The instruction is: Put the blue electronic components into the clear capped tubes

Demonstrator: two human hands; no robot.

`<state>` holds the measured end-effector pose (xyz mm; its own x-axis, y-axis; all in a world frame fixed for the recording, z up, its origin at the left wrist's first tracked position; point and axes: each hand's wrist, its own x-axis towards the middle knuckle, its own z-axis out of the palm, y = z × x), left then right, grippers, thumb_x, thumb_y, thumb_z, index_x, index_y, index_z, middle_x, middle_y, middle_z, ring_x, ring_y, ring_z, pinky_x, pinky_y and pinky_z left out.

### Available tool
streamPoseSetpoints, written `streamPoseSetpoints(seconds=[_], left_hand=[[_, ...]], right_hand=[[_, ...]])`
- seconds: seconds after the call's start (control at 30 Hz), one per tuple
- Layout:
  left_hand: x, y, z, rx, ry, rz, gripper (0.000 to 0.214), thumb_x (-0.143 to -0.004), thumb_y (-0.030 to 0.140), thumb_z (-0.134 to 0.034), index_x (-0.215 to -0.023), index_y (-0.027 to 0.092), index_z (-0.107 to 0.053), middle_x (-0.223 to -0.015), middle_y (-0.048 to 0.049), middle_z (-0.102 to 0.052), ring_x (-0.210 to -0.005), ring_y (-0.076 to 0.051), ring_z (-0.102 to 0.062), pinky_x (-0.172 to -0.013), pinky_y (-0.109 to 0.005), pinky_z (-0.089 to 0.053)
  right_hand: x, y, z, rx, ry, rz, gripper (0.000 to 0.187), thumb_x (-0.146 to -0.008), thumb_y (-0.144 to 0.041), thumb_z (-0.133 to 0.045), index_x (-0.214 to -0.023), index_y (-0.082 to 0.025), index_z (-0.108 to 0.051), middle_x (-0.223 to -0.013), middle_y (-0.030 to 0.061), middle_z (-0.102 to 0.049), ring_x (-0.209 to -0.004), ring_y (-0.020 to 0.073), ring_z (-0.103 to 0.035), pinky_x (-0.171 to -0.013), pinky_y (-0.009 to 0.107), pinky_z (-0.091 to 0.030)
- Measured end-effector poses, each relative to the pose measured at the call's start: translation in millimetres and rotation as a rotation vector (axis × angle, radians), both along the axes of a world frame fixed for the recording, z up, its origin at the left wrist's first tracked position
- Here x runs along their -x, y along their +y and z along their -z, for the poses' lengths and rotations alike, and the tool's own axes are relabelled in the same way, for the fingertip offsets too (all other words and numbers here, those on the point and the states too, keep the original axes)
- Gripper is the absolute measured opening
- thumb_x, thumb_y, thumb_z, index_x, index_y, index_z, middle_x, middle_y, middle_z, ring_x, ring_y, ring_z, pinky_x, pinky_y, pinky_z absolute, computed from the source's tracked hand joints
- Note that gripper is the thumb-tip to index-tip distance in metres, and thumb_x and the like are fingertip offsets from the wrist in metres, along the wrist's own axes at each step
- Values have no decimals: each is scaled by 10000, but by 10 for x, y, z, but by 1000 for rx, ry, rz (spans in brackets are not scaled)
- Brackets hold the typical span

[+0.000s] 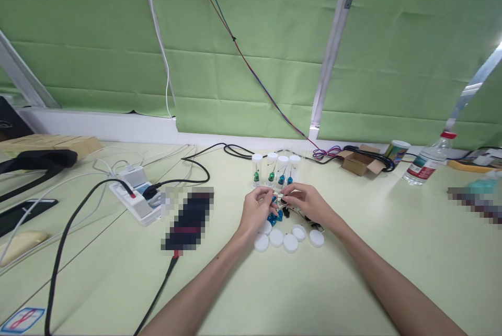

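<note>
My left hand (257,208) and my right hand (308,202) meet at the middle of the pale table, fingers pinched together on a small item (279,199) too tiny to name. Blue bead-like pieces (275,216) lie just under my fingers. Several clear tubes with white caps (274,169) stand upright in a row right behind my hands; two hold green pieces and two hold blue ones. Several loose white round caps (289,237) lie in an arc on the table in front of my hands.
A white power strip (136,197) with black cables sits to the left, beside a blurred dark object (188,219). At the back right are a small cardboard box (358,161), a can (398,150) and a water bottle (429,160). Green blinds (251,43) cover the back.
</note>
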<state>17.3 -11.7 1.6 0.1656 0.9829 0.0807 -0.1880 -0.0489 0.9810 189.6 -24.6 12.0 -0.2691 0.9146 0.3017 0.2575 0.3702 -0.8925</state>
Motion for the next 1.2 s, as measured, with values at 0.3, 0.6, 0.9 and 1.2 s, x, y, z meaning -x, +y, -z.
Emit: streamPoseSetpoints(seconds=[0.3, 0.6, 0.9, 1.2], left_hand=[[17, -14, -24, -26, 47, -7, 262, -749, 373, -658, -854, 142, -590, -571, 8, -582, -394, -76, -477, -413, -196, -383], [17, -5, -11, -29, 9, -15, 235, -732, 346, -670, -826, 143, -600, -606, -1, -598, -431, -79, -486, -452, -209, -408], [16, -24, -40, -18, -19, -27, 225, -701, 339, -690, -791, 153, -601, -616, 2, -605, -424, -77, -486, -443, -208, -403], [20, -3, -5, -48, 14, -28, 230, -697, 362, -692, -771, 160, -611, -613, 4, -600, -425, -88, -494, -440, -221, -408]], right_hand=[[100, 0, 41, 106, 134, -1, 268, -764, -421, -686, -814, -168, -615, -753, 14, -624, -643, 133, -562, -606, 278, -480], [171, -31, 53, 205, 204, -41, 279, -725, -421, -723, -780, -170, -612, -630, -7, -606, -551, 142, -578, -544, 291, -488], [148, -39, 71, 233, 229, -73, 327, -674, -348, -773, -903, -180, -613, -781, 20, -676, -709, 165, -653, -688, 311, -513], [178, -75, 35, 291, 224, -105, 416, -668, -382, -773, -957, -211, -528, -771, 5, -672, -696, 180, -680, -692, 339, -542]])
